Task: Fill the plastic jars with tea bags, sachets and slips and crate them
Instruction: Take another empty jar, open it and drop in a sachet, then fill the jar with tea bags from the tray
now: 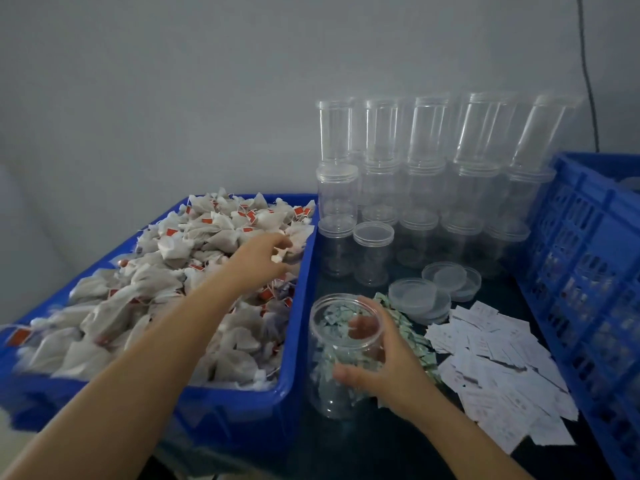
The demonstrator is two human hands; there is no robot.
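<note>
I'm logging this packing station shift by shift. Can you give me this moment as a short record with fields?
left hand: reaching into the blue plastic bin of white tea bags, fingers closing on some
right hand: gripping an open clear plastic jar
jar contents: looks empty
beside jar: green sachets, white paper slips, loose clear lids
behind: stacked empty clear jars
far right: blue slatted crate

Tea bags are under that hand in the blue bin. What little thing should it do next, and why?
Probably close the left hand on a few tea bags and carry them to the open jar. Its fingers are curled right over the heap in the blue bin, while the right hand grips the lidless jar beside the bin, and no tea bags show in it.
</note>
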